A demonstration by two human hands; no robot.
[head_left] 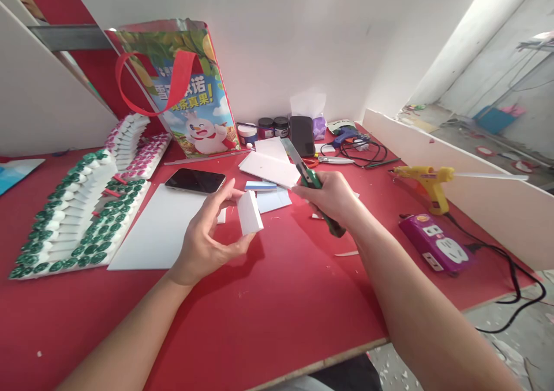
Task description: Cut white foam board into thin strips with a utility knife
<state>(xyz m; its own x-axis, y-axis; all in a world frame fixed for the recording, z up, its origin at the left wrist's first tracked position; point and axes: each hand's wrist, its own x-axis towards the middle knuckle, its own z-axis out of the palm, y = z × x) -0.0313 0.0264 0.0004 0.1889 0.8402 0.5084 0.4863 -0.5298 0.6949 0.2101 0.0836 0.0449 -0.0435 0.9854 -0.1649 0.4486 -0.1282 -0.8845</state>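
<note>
My left hand (pixel 212 229) pinches a small white foam-board block (pixel 250 213) above the red tabletop. In my right hand (pixel 331 198) is a green utility knife (pixel 311 177), its blade extended and pointing away to the upper left, apart from the block. Beyond the hands, white board pieces (pixel 270 169) lie overlapping, with a blue-and-white strip (pixel 261 186) in front of them. Under and beside my left hand rests a large white sheet (pixel 149 235), and a black-screened phone (pixel 194 180) lies over its far edge.
At left stand decorated pieces with green (pixel 86 229) and pink (pixel 141 157) studs. A printed bag (pixel 194 97) stands behind. Paint jars (pixel 265 128), a dark phone (pixel 302 134) and scissors (pixel 335 160) lie at the back. To the right are a yellow glue gun (pixel 428 180) and purple power socket (pixel 437 244).
</note>
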